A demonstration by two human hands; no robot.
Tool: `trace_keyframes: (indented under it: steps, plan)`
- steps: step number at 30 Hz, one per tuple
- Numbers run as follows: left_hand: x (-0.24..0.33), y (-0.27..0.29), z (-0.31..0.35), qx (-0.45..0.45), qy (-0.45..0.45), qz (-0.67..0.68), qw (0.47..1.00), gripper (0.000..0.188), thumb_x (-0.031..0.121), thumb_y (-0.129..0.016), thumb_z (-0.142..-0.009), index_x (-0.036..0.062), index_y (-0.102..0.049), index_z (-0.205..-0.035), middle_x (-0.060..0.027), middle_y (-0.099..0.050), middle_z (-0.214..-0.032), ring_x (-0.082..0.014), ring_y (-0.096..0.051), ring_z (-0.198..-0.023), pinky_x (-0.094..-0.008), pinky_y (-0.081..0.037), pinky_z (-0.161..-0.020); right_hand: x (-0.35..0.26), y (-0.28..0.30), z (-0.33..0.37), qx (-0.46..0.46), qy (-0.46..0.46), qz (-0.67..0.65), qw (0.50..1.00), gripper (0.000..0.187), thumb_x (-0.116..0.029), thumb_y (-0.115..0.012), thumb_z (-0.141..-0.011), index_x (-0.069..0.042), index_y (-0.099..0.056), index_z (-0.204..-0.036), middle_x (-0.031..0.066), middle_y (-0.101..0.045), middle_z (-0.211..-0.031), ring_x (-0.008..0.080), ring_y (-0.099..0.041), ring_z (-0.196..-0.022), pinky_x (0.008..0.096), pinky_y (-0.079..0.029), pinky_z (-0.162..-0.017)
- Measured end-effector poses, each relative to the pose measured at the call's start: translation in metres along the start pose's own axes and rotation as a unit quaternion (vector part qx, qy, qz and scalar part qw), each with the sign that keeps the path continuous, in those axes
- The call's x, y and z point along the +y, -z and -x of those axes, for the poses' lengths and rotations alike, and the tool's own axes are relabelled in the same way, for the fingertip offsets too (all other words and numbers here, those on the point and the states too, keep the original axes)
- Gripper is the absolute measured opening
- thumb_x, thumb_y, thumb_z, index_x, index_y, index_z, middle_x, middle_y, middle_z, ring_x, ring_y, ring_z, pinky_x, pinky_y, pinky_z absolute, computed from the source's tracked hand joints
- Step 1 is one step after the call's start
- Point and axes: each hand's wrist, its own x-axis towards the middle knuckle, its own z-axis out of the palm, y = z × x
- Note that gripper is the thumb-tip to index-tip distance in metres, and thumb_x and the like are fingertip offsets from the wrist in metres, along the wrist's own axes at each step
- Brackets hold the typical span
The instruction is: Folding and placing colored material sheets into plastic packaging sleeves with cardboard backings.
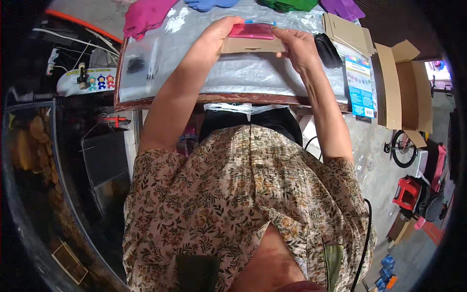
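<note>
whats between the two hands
Head view: a shiny pink packet, a blue strip and brown cardboard lie between the left hand and the right hand.

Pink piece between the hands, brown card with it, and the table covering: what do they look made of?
Pink piece: probably plastic or plastic-wrapped, given its glossy highlights; I can't tell which.
Brown card: likely cardboard, matte and plain tan.
Table covering: apparently plastic sheeting, shiny, judging by its wrinkles and glare.
</note>
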Motion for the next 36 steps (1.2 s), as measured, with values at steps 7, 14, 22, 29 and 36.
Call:
trace_keyframes:
  steps: [7, 14, 22, 29, 36]
  plan:
    - [-0.011, 0.004, -0.007, 0.033, -0.011, 0.051, 0.998, 0.022, 0.022, -0.057, -0.096, 0.0008, -0.065, -0.099, -0.0105, -0.070, -0.092, -0.0219, -0.068, -0.074, -0.0387, -0.058, -0.068, -0.006, -0.010, 0.000, 0.011, -0.017, 0.017, 1.000, 0.024, -0.020, -0.072, -0.092, 0.004, -0.073, -0.095, 0.0100, -0.072, -0.079, 0.0124, -0.064, -0.058, 0.0228, -0.052, -0.045]
    - [-0.015, -0.010, 0.008, 0.055, -0.018, -0.001, 0.998, 0.025, 0.023, -0.054, -0.097, 0.0011, -0.064, -0.105, -0.0110, -0.069, -0.097, -0.0221, -0.068, -0.081, -0.0386, -0.057, -0.076, -0.008, -0.008, -0.003, -0.018, -0.030, -0.012, 0.999, 0.026, -0.016, -0.072, -0.092, 0.010, -0.072, -0.097, 0.0175, -0.072, -0.080, 0.0174, -0.067, -0.055, 0.0229, -0.056, -0.044]
    - [-0.005, -0.024, 0.029, 0.092, -0.012, -0.042, 0.995, 0.030, 0.032, -0.055, -0.097, 0.0067, -0.064, -0.110, -0.0088, -0.070, -0.103, -0.0192, -0.069, -0.087, -0.0342, -0.057, -0.080, -0.011, -0.004, -0.019, -0.036, -0.070, -0.021, 0.997, 0.028, -0.016, -0.070, -0.093, 0.009, -0.069, -0.106, 0.0156, -0.070, -0.079, 0.0167, -0.066, -0.056, 0.0228, -0.053, -0.043]
    - [0.001, -0.027, 0.037, 0.075, -0.051, -0.054, 0.994, 0.031, 0.024, -0.047, -0.099, -0.0013, -0.057, -0.114, -0.0144, -0.069, -0.104, -0.0271, -0.071, -0.092, -0.0417, -0.057, -0.085, -0.014, -0.007, -0.027, -0.038, -0.072, -0.031, 0.996, 0.030, -0.023, -0.070, -0.094, 0.004, -0.070, -0.106, 0.0110, -0.068, -0.079, 0.0130, -0.062, -0.056, 0.0230, -0.047, -0.041]
    - [-0.013, -0.003, 0.023, -0.083, -0.076, 0.210, 0.971, 0.027, 0.020, -0.057, -0.101, -0.0031, -0.062, -0.114, -0.0130, -0.070, -0.107, -0.0244, -0.071, -0.093, -0.0398, -0.059, -0.082, -0.017, 0.004, 0.019, -0.079, 0.037, 0.167, 0.982, 0.026, -0.022, -0.069, -0.096, 0.004, -0.071, -0.098, 0.0065, -0.070, -0.082, 0.0086, -0.060, -0.062, 0.0226, -0.048, -0.058]
